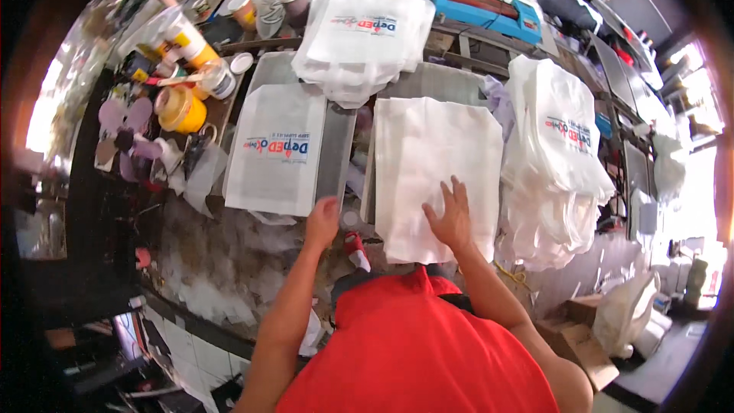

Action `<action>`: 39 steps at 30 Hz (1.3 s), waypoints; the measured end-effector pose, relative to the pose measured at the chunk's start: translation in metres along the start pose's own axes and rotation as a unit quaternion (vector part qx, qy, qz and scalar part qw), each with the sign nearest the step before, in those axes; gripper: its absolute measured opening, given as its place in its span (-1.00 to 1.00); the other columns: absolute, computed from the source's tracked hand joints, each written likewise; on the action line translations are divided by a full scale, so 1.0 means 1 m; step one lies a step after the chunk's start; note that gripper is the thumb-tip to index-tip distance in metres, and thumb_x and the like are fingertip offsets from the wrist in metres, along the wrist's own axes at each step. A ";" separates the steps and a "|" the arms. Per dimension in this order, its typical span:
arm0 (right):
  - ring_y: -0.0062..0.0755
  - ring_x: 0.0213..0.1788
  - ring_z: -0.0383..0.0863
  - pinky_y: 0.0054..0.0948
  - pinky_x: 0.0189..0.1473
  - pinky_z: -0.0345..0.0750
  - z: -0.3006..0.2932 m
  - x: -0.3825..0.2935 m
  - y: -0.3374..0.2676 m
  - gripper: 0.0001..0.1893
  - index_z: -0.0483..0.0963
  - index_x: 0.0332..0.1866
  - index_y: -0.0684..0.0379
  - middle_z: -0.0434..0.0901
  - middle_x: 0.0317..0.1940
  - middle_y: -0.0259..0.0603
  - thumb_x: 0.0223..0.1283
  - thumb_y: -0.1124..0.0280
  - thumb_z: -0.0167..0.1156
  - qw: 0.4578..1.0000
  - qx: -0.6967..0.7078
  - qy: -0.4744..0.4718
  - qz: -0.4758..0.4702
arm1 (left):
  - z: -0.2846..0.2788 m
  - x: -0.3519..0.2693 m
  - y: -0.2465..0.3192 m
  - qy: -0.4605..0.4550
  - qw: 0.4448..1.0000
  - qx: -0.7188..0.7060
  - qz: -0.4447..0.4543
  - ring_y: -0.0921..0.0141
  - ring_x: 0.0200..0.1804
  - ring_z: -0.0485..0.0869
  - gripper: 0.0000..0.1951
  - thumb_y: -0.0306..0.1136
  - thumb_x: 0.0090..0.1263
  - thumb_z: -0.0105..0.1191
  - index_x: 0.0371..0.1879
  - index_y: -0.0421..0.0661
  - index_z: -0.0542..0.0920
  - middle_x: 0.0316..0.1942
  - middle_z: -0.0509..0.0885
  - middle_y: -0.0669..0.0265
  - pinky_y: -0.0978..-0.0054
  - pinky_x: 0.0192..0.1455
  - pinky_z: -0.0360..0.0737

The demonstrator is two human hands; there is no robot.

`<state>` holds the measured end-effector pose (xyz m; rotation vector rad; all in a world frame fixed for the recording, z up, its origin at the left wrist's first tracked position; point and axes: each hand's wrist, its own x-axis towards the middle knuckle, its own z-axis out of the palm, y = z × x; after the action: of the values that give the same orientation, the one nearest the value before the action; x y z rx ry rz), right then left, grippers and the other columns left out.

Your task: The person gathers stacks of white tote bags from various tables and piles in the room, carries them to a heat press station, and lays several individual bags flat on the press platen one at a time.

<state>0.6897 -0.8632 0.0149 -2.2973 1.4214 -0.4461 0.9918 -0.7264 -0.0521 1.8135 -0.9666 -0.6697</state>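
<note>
My right hand lies with spread fingers on a stack of blank white fabric bags. At the near right corner of a flat white bag is my left hand, its fingers curled and partly hidden. Whether it pinches the bag's edge cannot be made out. That bag carries blue and red printing and lies on a grey board. Further back rests a pile of printed white bags. Another printed pile hangs over the near edge on the right.
A blue machine with red rollers stands at the back right. On the left are a yellow jar, a clear plastic tub and several other containers. A cardboard box sits at lower right.
</note>
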 end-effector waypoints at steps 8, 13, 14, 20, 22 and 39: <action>0.16 0.60 -0.20 0.16 0.52 -0.12 0.041 0.024 -0.008 -0.32 0.10 0.53 0.12 -0.07 0.58 0.00 0.41 0.04 -0.02 0.980 -0.112 -0.027 0.164 | 0.092 0.158 0.107 -0.151 0.981 0.008 0.118 0.10 0.12 0.61 -0.42 -0.18 0.30 0.22 0.22 -0.28 0.45 0.15 0.56 -0.06 0.21 0.21 0.54; 0.07 0.62 -0.24 0.13 0.54 -0.17 0.047 0.021 -0.004 -0.31 0.07 0.56 0.05 -0.10 0.60 -0.10 0.41 0.00 -0.05 0.982 -0.106 -0.009 0.155 | 0.109 0.196 0.121 -0.110 0.973 0.089 0.182 -0.04 0.30 0.41 -0.18 -0.03 0.18 0.32 0.30 -0.35 0.33 0.24 0.42 -0.19 0.11 0.37 0.37; 0.07 0.62 -0.23 0.14 0.53 -0.16 0.046 0.022 -0.005 -0.31 0.07 0.55 0.04 -0.09 0.60 -0.11 0.41 0.00 -0.05 0.983 -0.110 0.002 0.148 | 0.109 0.201 0.124 -0.124 0.972 0.112 0.163 -0.06 0.29 0.40 -0.13 0.03 0.15 0.33 0.32 -0.33 0.31 0.23 0.42 -0.18 0.12 0.36 0.37; 0.07 0.61 -0.18 0.14 0.53 -0.13 0.045 0.024 -0.007 -0.32 0.09 0.55 0.04 -0.04 0.59 -0.11 0.40 -0.01 -0.05 0.980 -0.118 0.012 0.159 | 0.101 0.216 0.137 -0.169 0.950 0.204 0.166 -0.07 0.24 0.43 -0.05 0.26 0.07 0.32 0.24 -0.34 0.45 0.15 0.47 -0.15 0.09 0.29 0.41; 0.07 0.61 -0.18 0.14 0.53 -0.13 0.044 0.024 -0.007 -0.31 0.09 0.55 0.04 -0.04 0.59 -0.10 0.40 -0.01 -0.04 0.981 -0.114 0.011 0.157 | 0.102 0.218 0.139 -0.164 0.945 0.217 0.183 -0.04 0.19 0.46 -0.04 0.33 0.05 0.30 0.20 -0.35 0.49 0.10 0.49 -0.12 0.08 0.25 0.44; 0.11 0.60 -0.12 0.17 0.50 -0.04 0.048 0.018 -0.002 -0.32 0.14 0.52 0.09 -0.02 0.57 -0.04 0.38 0.00 -0.01 0.982 -0.128 0.036 0.134 | 0.144 0.224 0.172 -0.191 0.960 0.200 0.036 0.06 0.06 0.58 -0.16 0.28 -0.10 0.39 -0.02 -0.23 0.54 -0.04 0.56 -0.03 0.15 0.12 0.55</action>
<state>0.7216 -0.8708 -0.0247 -2.2500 1.8894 -0.2814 0.9449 -1.0267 0.0382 2.0243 -1.5058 -0.8432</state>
